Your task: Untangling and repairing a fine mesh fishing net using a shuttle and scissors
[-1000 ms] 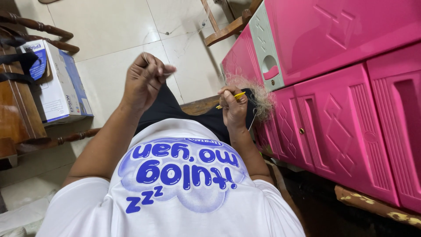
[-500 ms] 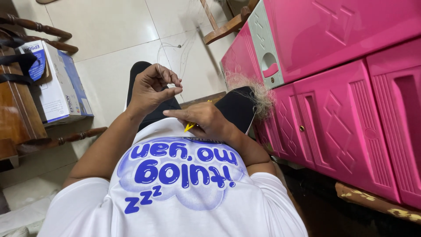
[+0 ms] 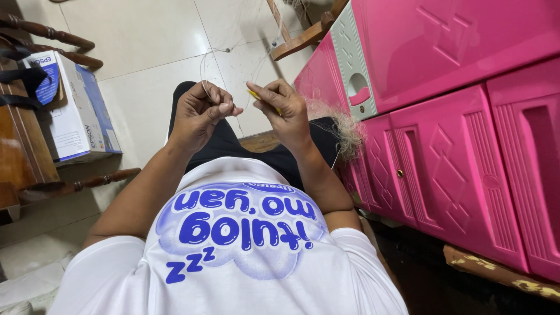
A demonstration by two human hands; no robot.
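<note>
Your left hand [image 3: 201, 114] is curled nearly closed, thumb and forefinger tips pinched on a thin pale strand [image 3: 205, 58]. The strand loops up out of that pinch and arcs over the floor tiles [image 3: 140, 35]; it's hair-fine, so I can't tell where it ends.

Your right hand [image 3: 286, 111] is just beside the left, fingertips almost meeting but apart. It's closed around a slim yellow tool [image 3: 255, 94], with only the pointed tip showing past the forefinger, aimed toward your left hand's pinch. The rest of the shaft is hidden in the fist, so I can't tell its shape.

Both hands are raised over your lap, above the black trousers [image 3: 233, 143]. A tuft of pale, frizzy fibre [image 3: 344, 125] sits at your right knee, just right of your right wrist, touching the pink cabinet [image 3: 455, 116]. Fine dark strands run from it toward your right hand.

The cabinet is glossy moulded plastic with raised diamond and ribbed panels, plus a grey-green side strip. Your white shirt [image 3: 245, 268] is soft knit with a blue print. At left, a white-and-blue cardboard box [image 3: 76, 111] stands by dark turned wooden furniture [image 3: 23, 146]. The tiles are smooth and cream.
</note>
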